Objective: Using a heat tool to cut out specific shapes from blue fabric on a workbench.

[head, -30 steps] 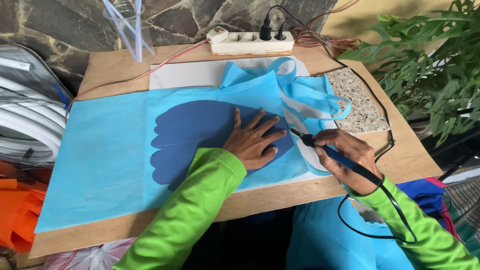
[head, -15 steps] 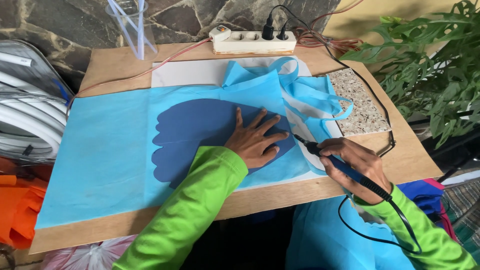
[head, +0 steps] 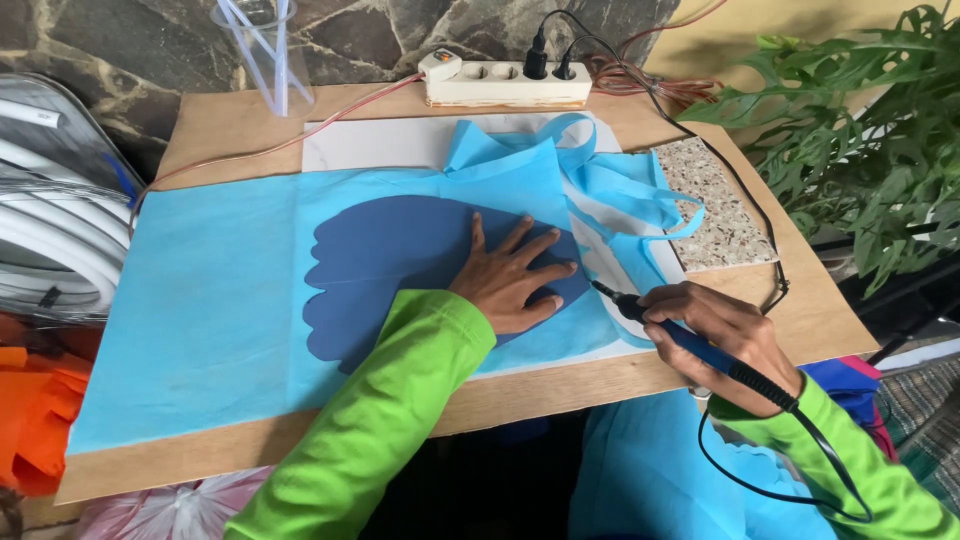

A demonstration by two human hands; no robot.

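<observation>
My left hand [head: 512, 277] lies flat, fingers spread, on a dark blue scalloped template [head: 400, 270] that rests on a light blue fabric sheet [head: 200, 300]. My right hand [head: 722, 335] grips a blue-and-black corded hot-cutting pen [head: 690, 345] like a pencil. Its tip touches the fabric at the template's right edge, just beside my left fingertips. Cut strips of light blue fabric [head: 620, 185] curl loose at the upper right. Both arms wear bright green sleeves.
A wooden board [head: 230, 125] carries the work, with a white underlay [head: 370, 145] and a speckled stone tile [head: 715, 215]. A white power strip [head: 505, 82] sits at the back. A clear plastic cup [head: 268, 50], white hoses [head: 40, 240], orange cloth [head: 30, 410] and a leafy plant [head: 870, 150] surround it.
The pen tip has crept slightly along the template's right edge. My left hand stays pressed flat on the template.
</observation>
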